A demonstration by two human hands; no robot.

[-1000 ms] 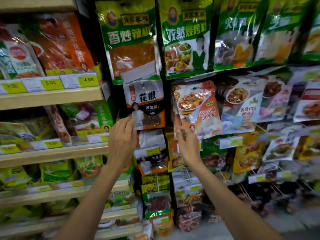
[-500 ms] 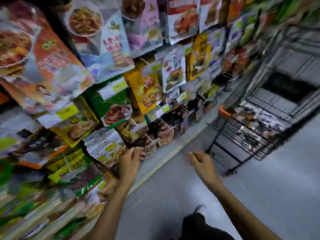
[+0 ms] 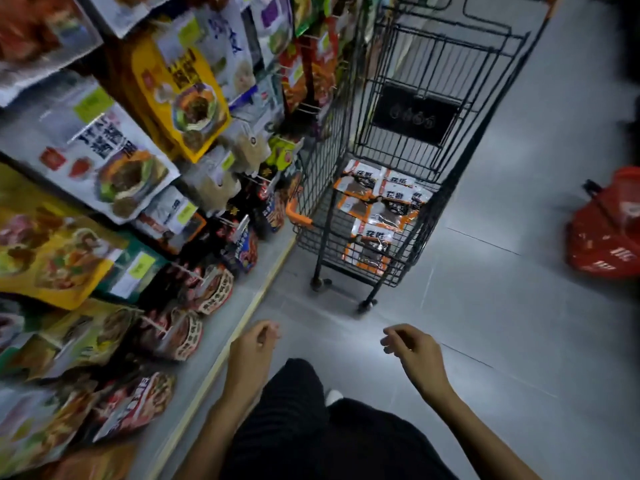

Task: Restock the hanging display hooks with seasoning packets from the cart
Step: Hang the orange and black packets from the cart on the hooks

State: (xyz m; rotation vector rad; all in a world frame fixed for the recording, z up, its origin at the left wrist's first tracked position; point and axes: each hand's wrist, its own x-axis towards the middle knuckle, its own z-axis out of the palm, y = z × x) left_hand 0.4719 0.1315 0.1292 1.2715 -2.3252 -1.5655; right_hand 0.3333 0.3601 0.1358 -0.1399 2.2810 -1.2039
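The display hooks [image 3: 145, 188] fill the left side; the cart [image 3: 412, 140] stands just right of them — seasoning packets [image 3: 377, 209] lie inside on its floor. A basket [image 3: 606, 230] sits far right.

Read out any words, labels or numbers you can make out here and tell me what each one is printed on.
"花椒": on the orange-and-white seasoning packets lying in the wire cart.
Large black brush characters on the white packet hanging on the display: too blurred to read.
Characters on the yellow packet: too blurred to read.
Yellow-green price tags on the hooks: blank blurs.
White print on the red basket: unreadable.
Dark plate on the cart: symbols only, indistinct.
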